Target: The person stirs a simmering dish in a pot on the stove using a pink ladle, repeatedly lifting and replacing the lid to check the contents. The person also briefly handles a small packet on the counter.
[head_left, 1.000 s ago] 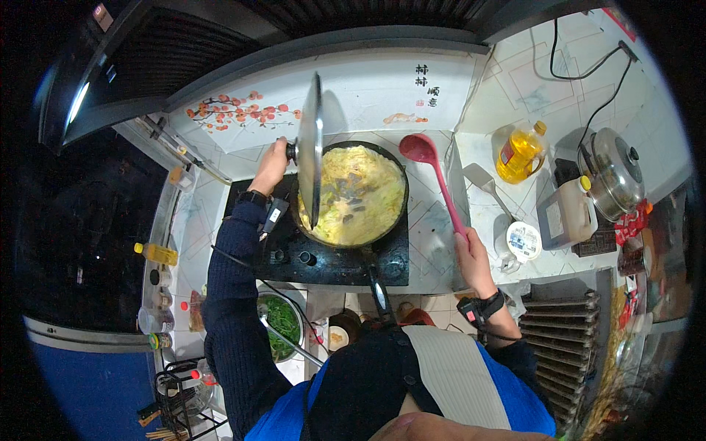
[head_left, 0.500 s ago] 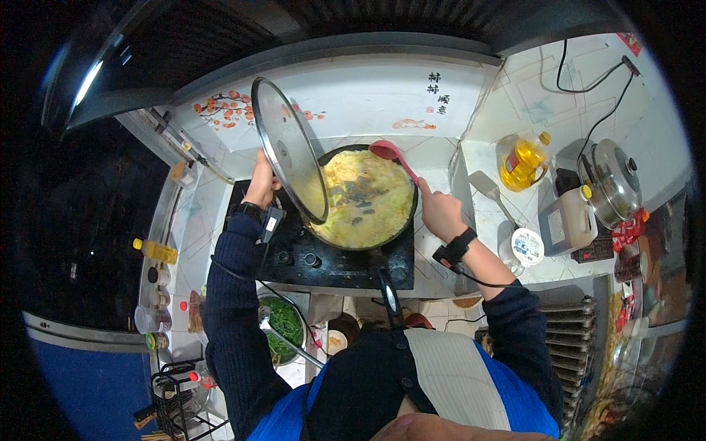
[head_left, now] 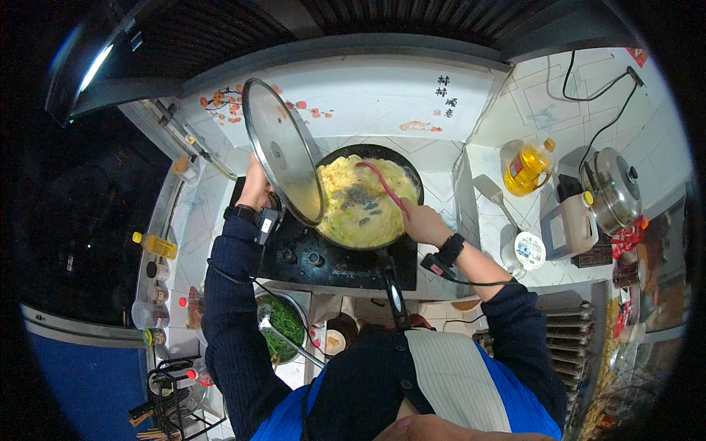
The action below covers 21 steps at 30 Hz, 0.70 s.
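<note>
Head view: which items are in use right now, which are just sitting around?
In use:
left hand holding glass lid
right hand holding red spatula
black pan of egg
black stove

Lying about:
oil bottle
metal turner
lidded pot
bowl of greens

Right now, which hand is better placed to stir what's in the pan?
Right. The right hand already grips the red spatula, whose head sits in the yellow food in the pan. The left hand is busy holding the glass lid tilted up beside the pan.
</note>
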Tool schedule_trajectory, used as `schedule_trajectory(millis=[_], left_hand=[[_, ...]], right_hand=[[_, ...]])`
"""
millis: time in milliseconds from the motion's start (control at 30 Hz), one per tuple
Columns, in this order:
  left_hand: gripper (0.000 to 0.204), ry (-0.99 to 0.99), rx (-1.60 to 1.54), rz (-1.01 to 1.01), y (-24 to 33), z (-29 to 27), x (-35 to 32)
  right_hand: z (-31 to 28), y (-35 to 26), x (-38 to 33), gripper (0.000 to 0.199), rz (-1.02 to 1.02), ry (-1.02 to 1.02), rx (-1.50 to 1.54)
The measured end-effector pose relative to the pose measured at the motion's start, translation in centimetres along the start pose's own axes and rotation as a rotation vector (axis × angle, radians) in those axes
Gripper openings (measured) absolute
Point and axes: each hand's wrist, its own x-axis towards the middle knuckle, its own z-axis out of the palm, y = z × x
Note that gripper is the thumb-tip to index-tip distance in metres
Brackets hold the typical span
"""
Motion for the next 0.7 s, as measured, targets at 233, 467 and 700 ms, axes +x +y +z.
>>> schedule_trajectory(millis=[233,467,700], left_hand=[[0.041,-0.055,-0.013,-0.021,1.6,-0.1,-0.6],[0.036,-0.032,0.029,0.027,2.8,1.0,-1.5],[0.036,-0.042,0.016,-0.022,1.5,-0.5,-0.1]], right_hand=[[-4.2,-1.0,-6.3,0.062,-0.238,0.09,-0.496],[-2.9,1.3,0.3,0.053,-0.109,0.321,-0.606],[0.8,1.2,4.1,0.03,0.071,0.004,-0.176]])
